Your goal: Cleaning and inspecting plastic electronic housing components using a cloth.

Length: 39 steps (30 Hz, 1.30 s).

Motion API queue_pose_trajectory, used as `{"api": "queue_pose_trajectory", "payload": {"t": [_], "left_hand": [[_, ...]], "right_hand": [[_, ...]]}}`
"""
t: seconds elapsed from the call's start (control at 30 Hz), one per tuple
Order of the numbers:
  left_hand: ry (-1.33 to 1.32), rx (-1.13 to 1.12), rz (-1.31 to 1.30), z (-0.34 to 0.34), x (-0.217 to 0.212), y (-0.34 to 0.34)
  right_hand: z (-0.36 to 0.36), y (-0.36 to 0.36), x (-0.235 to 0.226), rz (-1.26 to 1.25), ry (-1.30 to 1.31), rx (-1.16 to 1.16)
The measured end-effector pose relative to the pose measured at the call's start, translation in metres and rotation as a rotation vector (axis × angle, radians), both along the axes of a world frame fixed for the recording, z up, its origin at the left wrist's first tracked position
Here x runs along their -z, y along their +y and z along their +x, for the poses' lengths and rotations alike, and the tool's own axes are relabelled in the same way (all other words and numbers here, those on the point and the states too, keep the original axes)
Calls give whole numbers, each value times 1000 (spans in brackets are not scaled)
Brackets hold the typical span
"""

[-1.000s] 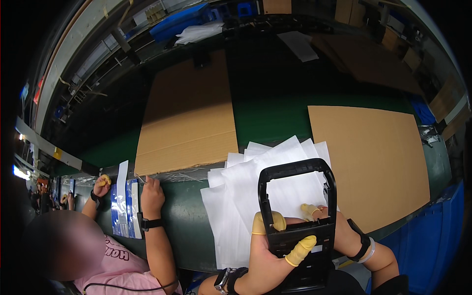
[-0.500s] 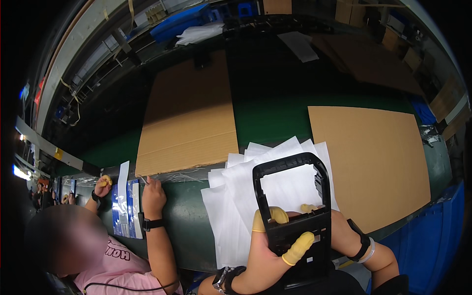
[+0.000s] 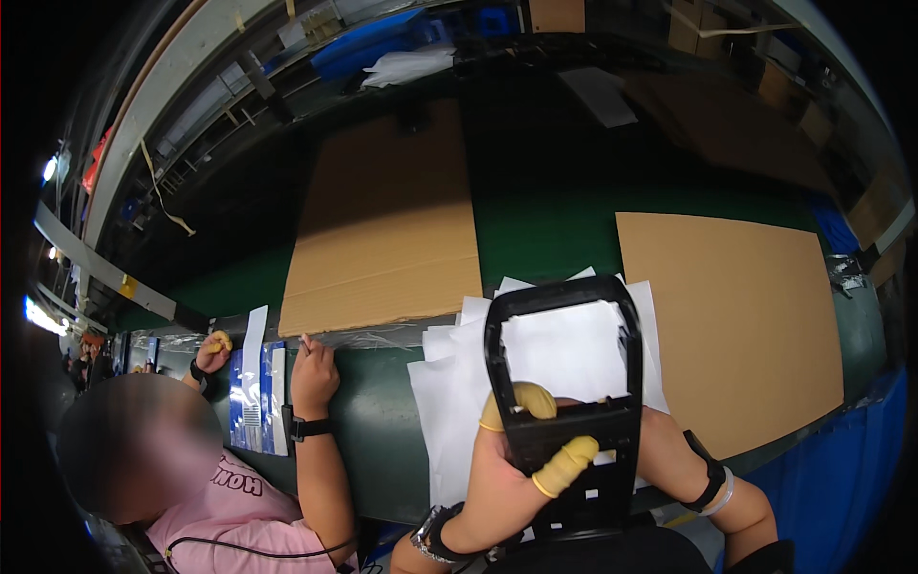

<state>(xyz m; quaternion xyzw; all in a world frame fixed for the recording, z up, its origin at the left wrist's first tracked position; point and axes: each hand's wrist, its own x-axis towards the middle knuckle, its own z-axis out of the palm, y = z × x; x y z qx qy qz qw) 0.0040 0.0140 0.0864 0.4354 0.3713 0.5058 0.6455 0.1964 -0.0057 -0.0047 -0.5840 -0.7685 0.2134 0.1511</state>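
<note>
My left hand point(image 3: 521, 469), with yellow finger cots on its thumb and a finger, grips a black plastic frame point(image 3: 612, 430). The frame is tilted upright, with a large rectangular opening at its top and a panel with small slots below. Behind its right side is my right hand point(image 3: 653, 438); its fingers are hidden, so its grip cannot be made out. White sheets point(image 3: 445, 392) lie fanned in a stack on the green table beyond the frame, partly seen through the opening.
A cardboard sheet point(image 3: 736, 325) lies to the right, another cardboard sheet point(image 3: 382, 268) at far left centre. At left, a co-worker in a pink shirt point(image 3: 258, 517) has both hands near a blue-and-white packet point(image 3: 273, 402). A blue bin point(image 3: 822, 488) stands at lower right.
The frame's top has shifted slightly up and left as its tilt changes. The yellow-covered fingertip seen behind its crossbar is now hidden. The whole view has shifted a little.
</note>
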Motion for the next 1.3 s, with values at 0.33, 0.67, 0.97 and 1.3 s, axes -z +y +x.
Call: {"api": "queue_pose_trajectory", "payload": {"t": [0.33,0.67,0.97,1.3], "left_hand": [[-62,-211,140,-33,-5,51],[-132,-184,263,-60,-27,85],[-182,-137,270,-64,-33,102],[-307,-68,151,-57,-47,82]], "right_hand": [[-8,-6,-22,20,-3,23],[-6,-18,-23,19,76,37],[-12,-7,-27,-89,27,56],[-10,-10,-25,-50,84,30]]}}
